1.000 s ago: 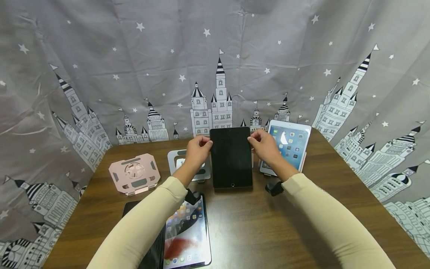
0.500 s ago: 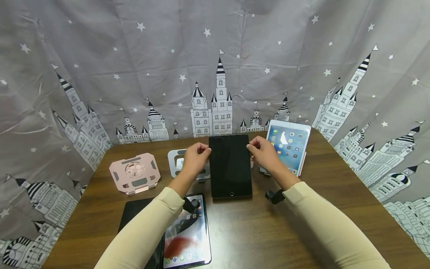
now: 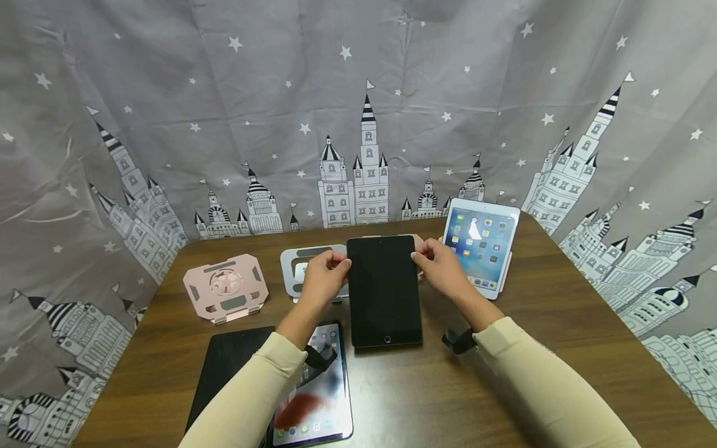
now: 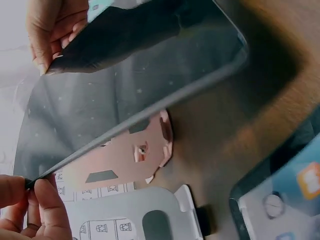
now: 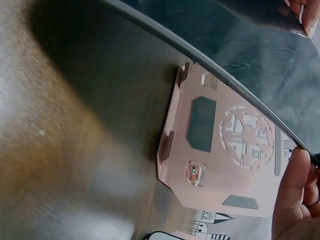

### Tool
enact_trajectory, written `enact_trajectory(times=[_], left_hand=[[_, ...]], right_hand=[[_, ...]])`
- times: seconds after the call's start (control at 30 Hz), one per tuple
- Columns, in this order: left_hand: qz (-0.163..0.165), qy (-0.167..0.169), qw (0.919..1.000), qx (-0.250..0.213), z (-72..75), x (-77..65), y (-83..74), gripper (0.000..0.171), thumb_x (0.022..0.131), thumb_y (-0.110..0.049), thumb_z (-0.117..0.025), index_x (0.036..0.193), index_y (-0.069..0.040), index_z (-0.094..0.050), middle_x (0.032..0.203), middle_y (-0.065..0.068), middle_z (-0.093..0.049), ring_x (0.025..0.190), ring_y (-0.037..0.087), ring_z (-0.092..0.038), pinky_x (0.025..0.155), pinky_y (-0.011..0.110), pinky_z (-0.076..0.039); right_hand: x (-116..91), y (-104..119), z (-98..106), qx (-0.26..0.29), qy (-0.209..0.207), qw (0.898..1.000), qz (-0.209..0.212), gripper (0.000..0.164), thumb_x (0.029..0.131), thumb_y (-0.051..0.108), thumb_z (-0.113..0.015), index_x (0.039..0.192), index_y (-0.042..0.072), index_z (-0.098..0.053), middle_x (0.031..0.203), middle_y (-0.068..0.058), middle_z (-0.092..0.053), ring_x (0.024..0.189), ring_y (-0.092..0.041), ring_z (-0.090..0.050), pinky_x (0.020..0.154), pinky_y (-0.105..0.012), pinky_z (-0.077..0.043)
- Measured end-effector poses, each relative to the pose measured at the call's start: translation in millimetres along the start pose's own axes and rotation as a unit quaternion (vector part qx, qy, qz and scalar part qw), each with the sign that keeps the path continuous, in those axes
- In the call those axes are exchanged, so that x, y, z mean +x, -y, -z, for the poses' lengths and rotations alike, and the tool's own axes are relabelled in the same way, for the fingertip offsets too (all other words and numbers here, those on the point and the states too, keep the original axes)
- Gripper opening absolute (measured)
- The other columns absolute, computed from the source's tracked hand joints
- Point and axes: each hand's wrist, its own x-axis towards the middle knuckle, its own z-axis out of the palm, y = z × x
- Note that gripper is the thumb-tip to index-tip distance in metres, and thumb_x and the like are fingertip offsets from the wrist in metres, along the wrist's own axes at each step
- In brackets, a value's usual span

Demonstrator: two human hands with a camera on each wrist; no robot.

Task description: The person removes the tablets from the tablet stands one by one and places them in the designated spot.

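A dark-screened tablet [image 3: 384,292] with a round home button at the bottom is held up at mid-table in the head view. My left hand [image 3: 322,275] pinches its left edge near the top, thumb at the front. On the opposite edge my right hand [image 3: 441,267] pinches at about the same height. Behind the tablet stands a pink tablet stand [image 5: 215,180], mostly hidden in the head view. The right wrist view shows a gap between this stand and the tablet's lower edge. A light grey stand [image 4: 130,200] is just beyond my left hand.
A white tablet [image 3: 482,246] with its screen lit leans on a stand at the right. Another pink stand [image 3: 196,298] is at the left. A larger lit tablet [image 3: 322,404] and a black flat panel [image 3: 226,361] lie at the front left. A grey castle-print curtain [image 3: 358,37] hangs behind.
Both hands have brought the dark tablet down and nearer in the head view. The top of the pink stand behind it now shows. The grip at both edges is unchanged.
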Motion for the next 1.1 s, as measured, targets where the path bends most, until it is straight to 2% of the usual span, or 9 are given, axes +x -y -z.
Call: enact_trajectory(times=[0.2, 0.5, 0.73, 1.1], left_hand=[[0.016, 0.006, 0.9999, -0.001, 2.1, -10.1, 7.2, 0.01, 0.094, -0.006, -0.064, 0.098, 0.004, -0.066, 0.082, 0.009, -0.06, 0.066, 0.015, -0.057, 0.064, 0.029, -0.057], [0.053, 0.026, 0.9979, -0.028, 7.2, -25.0, 21.4, 0.007, 0.095, -0.003, -0.062, 0.096, 0.004, -0.063, 0.08, 0.007, -0.058, 0.068, 0.015, -0.055, 0.061, 0.026, -0.055], [0.059, 0.047, 0.9971, -0.001, 10.8, -36.5, 30.3, 0.006, 0.096, -0.001, -0.059, 0.097, 0.005, -0.061, 0.078, 0.008, -0.058, 0.065, 0.016, -0.057, 0.06, 0.029, -0.055], [0.082, 0.081, 0.9926, 0.038, 17.0, -48.7, 35.3, 0.005, 0.097, -0.003, -0.058, 0.095, 0.002, -0.06, 0.08, 0.011, -0.058, 0.063, 0.019, -0.058, 0.063, 0.034, -0.057]], right_hand=[[-11.3, -4.0, -4.9, 0.009, 0.014, 1.0, -0.005, 0.011, 0.1, 0.01, -0.058, 0.096, 0.0, -0.057, 0.074, -0.01, -0.057, 0.065, -0.022, -0.058, 0.064, -0.041, -0.057], [-25.9, -8.4, -12.6, 0.024, 0.043, 0.998, -0.035, 0.01, 0.1, 0.009, -0.058, 0.097, -0.001, -0.056, 0.075, -0.011, -0.056, 0.064, -0.02, -0.057, 0.064, -0.042, -0.057], [-34.8, -12.9, -18.5, 0.015, 0.057, 0.997, -0.048, 0.009, 0.099, 0.008, -0.058, 0.096, -0.001, -0.056, 0.073, -0.01, -0.055, 0.06, -0.02, -0.057, 0.06, -0.04, -0.056], [-44.7, -21.2, -24.2, 0.019, 0.092, 0.993, -0.071, 0.008, 0.098, 0.005, -0.059, 0.094, 0.0, -0.055, 0.068, -0.008, -0.054, 0.055, -0.02, -0.058, 0.053, -0.034, -0.053]])
